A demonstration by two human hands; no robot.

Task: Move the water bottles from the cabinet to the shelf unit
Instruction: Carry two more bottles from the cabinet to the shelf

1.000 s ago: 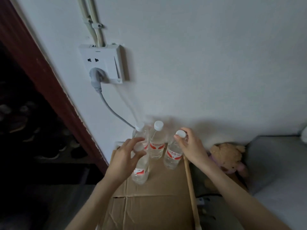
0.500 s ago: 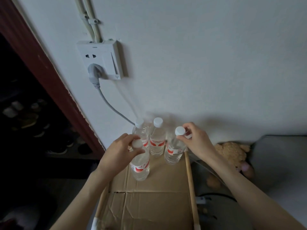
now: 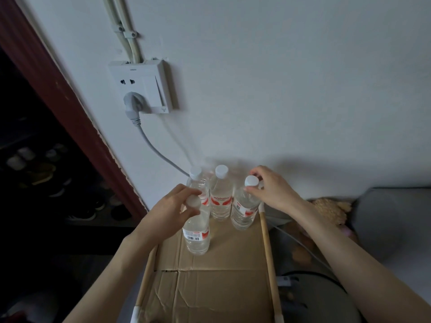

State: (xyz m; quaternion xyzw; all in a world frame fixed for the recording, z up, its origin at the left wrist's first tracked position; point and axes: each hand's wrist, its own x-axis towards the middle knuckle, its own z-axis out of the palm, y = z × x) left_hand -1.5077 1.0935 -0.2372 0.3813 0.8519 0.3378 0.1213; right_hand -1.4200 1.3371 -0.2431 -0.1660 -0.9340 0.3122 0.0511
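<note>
Pinching one upright bottle (image 3: 196,231) by its cap, the left hand (image 3: 166,214) sits at 8 o'clock from the right hand (image 3: 272,190), which likewise pinches another bottle's (image 3: 245,208) neck.

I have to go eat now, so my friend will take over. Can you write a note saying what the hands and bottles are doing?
Left hand grips the neck of the front bottle.
Right hand pinches the cap of the right bottle.
Two more bottles stand behind by the wall, untouched.
All four stand upright on the cardboard.
Done or left: can't tell which place this is.
</note>
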